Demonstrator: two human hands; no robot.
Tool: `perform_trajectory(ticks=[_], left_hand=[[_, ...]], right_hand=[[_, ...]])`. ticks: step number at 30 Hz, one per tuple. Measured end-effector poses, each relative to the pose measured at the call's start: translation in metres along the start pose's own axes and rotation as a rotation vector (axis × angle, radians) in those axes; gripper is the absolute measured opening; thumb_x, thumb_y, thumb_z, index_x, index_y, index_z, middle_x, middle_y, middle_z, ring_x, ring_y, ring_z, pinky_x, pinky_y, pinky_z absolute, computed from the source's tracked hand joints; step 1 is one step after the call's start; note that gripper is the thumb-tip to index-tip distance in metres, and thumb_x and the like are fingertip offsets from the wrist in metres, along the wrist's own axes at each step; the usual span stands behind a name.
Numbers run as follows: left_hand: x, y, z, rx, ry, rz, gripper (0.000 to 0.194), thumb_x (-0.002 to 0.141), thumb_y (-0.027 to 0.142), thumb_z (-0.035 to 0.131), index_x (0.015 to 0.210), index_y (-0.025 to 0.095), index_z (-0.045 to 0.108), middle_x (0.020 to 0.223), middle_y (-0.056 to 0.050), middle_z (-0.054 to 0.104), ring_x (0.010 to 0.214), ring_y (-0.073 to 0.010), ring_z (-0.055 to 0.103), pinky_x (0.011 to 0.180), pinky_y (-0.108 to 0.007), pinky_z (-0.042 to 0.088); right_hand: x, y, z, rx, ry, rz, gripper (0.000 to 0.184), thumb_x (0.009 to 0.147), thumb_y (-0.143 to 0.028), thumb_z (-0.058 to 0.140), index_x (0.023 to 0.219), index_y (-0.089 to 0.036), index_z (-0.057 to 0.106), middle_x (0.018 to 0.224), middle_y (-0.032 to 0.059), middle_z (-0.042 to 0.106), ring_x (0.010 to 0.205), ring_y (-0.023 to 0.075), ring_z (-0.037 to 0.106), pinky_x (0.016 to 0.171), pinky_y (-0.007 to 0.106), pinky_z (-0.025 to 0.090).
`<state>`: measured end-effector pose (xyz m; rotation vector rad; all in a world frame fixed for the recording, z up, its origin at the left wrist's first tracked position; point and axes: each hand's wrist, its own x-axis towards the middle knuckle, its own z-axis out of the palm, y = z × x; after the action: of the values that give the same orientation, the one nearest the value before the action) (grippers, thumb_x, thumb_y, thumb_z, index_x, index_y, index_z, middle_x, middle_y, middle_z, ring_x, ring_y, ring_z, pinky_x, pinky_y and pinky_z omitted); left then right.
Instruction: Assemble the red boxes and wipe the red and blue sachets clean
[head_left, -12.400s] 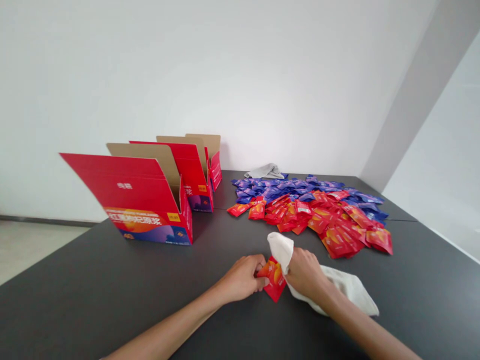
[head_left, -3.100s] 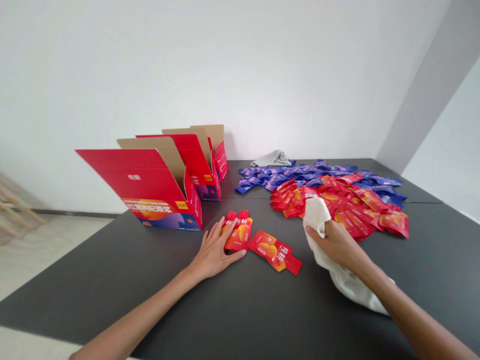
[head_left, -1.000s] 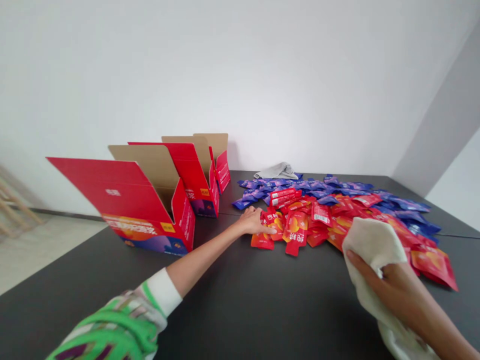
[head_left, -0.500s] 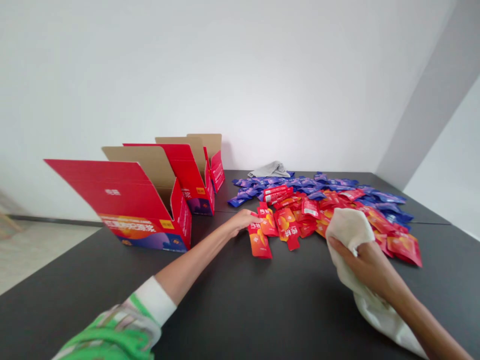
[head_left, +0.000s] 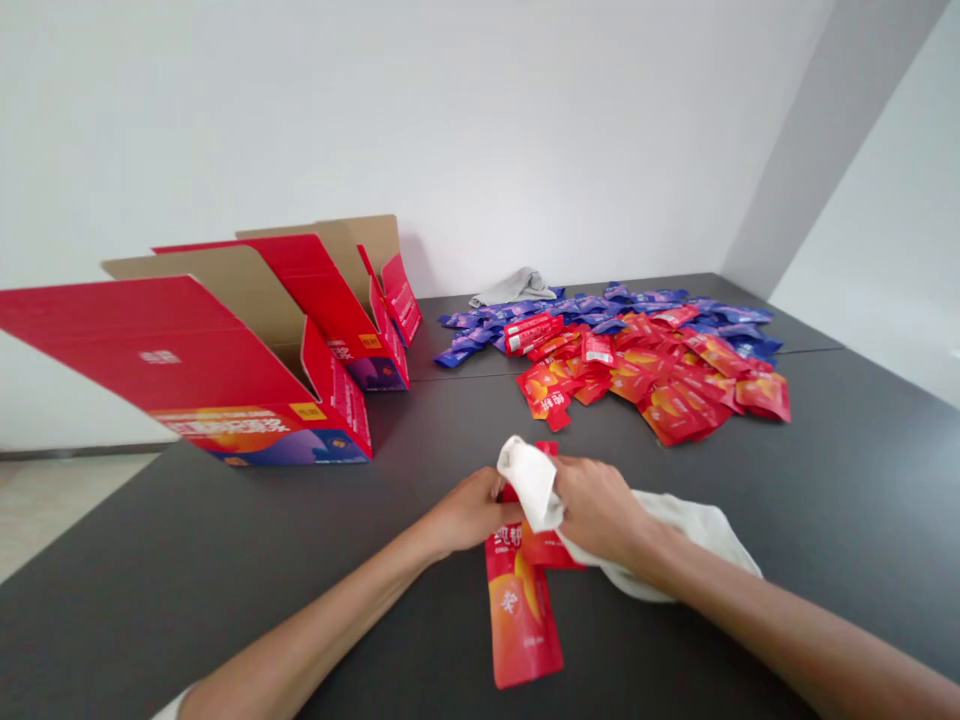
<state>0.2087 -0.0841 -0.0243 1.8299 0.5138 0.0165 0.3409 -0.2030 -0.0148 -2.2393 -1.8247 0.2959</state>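
Note:
Two red-orange pouches lie overlapped in front of me. My left hand point(head_left: 471, 512) is closed on the upper end of the longer pouch point(head_left: 521, 625), whose lower part hangs toward me. A second red pouch point(head_left: 551, 548) shows partly behind it, mostly covered by cloth and fingers. My right hand point(head_left: 604, 508) grips a white cloth point(head_left: 529, 480), its bunched end pressed against the top of the pouches. The cloth's loose end trails to the right under my forearm. Whether my left fingers also pinch the second pouch is hidden.
Open red cartons point(head_left: 262, 430) stand in a row at the left, lids raised. A heap of red pouches point(head_left: 660, 370) lies at the back right, with blue pouches point(head_left: 480, 335) behind it. A grey cloth point(head_left: 517, 287) rests near the wall. The table point(head_left: 420, 650) is dark.
My left hand has drawn pouches away from the front of the heap toward me. My right hand has brought the white cloth leftward onto them. The view has tipped downward.

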Motion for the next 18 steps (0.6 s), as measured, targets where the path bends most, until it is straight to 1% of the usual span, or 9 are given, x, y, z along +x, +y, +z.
perform_trajectory(ticks=[2,4,6,7,10,11,14,15,18], left_hand=[[0.003,-0.004,-0.002,0.086,0.019,-0.008,0.015,0.067,0.030,0.060,0.070,0.017,0.067,0.066,0.000,0.068,0.069,-0.0188,0.062,0.065,-0.024,0.046],[0.003,-0.007,-0.003,0.132,0.047,0.013,0.014,0.066,0.029,0.060,0.069,0.017,0.067,0.066,0.000,0.068,0.069,-0.0186,0.061,0.064,-0.024,0.045],[0.003,-0.010,-0.002,0.160,0.078,0.047,0.013,0.065,0.028,0.060,0.067,0.017,0.067,0.067,0.000,0.068,0.070,-0.0183,0.060,0.064,-0.023,0.044],[0.002,-0.011,-0.002,0.172,0.083,0.052,0.013,0.065,0.028,0.060,0.067,0.017,0.067,0.067,0.001,0.068,0.069,-0.0181,0.060,0.063,-0.022,0.044],[0.001,-0.013,0.000,0.196,0.067,0.025,0.015,0.067,0.030,0.058,0.068,0.017,0.067,0.063,0.002,0.066,0.064,-0.0171,0.059,0.059,-0.021,0.043],[0.001,-0.013,0.000,0.197,0.067,0.020,0.016,0.067,0.030,0.058,0.069,0.017,0.067,0.063,0.002,0.066,0.064,-0.0171,0.059,0.059,-0.021,0.043],[0.000,-0.014,-0.001,0.186,0.081,0.022,0.016,0.066,0.029,0.060,0.070,0.016,0.067,0.067,0.001,0.068,0.069,-0.0184,0.060,0.059,-0.021,0.043],[0.000,-0.014,-0.001,0.178,0.082,0.014,0.016,0.066,0.030,0.060,0.069,0.016,0.067,0.068,0.001,0.068,0.070,-0.0187,0.061,0.060,-0.021,0.043],[0.000,-0.013,0.000,0.111,0.067,-0.050,0.017,0.066,0.032,0.060,0.068,0.016,0.066,0.065,0.001,0.067,0.066,-0.0180,0.061,0.059,-0.021,0.043]], right_hand=[[0.004,0.003,-0.001,-0.082,-0.020,0.037,0.026,0.077,-0.015,0.046,0.100,-0.015,0.059,0.096,0.0121,0.065,0.084,0.0224,0.062,0.068,0.026,0.041],[0.004,0.005,-0.004,-0.089,-0.072,-0.064,0.026,0.077,-0.018,0.048,0.100,-0.016,0.058,0.097,0.0117,0.065,0.085,0.0220,0.062,0.069,0.025,0.041],[0.002,0.006,-0.007,-0.060,-0.091,-0.191,0.033,0.074,-0.019,0.051,0.107,-0.017,0.055,0.099,0.0094,0.064,0.086,0.0217,0.062,0.069,0.025,0.041],[0.001,0.007,-0.008,-0.063,-0.083,-0.191,0.036,0.074,-0.019,0.051,0.110,-0.018,0.053,0.100,0.0093,0.064,0.087,0.0220,0.061,0.069,0.025,0.041],[-0.001,0.006,-0.007,-0.133,-0.086,-0.033,0.029,0.075,-0.016,0.047,0.103,-0.014,0.057,0.098,0.0129,0.064,0.087,0.0230,0.061,0.069,0.026,0.040],[-0.002,0.005,-0.006,-0.140,-0.098,-0.032,0.027,0.076,-0.016,0.047,0.100,-0.014,0.058,0.097,0.0129,0.065,0.085,0.0232,0.062,0.068,0.026,0.040],[-0.005,0.004,-0.002,-0.065,-0.099,-0.177,0.027,0.074,-0.019,0.051,0.101,-0.018,0.057,0.092,0.0080,0.066,0.081,0.0223,0.063,0.065,0.025,0.040],[-0.005,0.007,-0.002,-0.051,-0.073,-0.185,0.029,0.074,-0.019,0.052,0.102,-0.019,0.056,0.091,0.0068,0.066,0.080,0.0220,0.063,0.064,0.025,0.039],[-0.002,0.020,-0.008,-0.105,0.009,0.005,0.022,0.076,-0.017,0.051,0.097,-0.016,0.058,0.088,0.0092,0.066,0.078,0.0217,0.062,0.061,0.024,0.038]])
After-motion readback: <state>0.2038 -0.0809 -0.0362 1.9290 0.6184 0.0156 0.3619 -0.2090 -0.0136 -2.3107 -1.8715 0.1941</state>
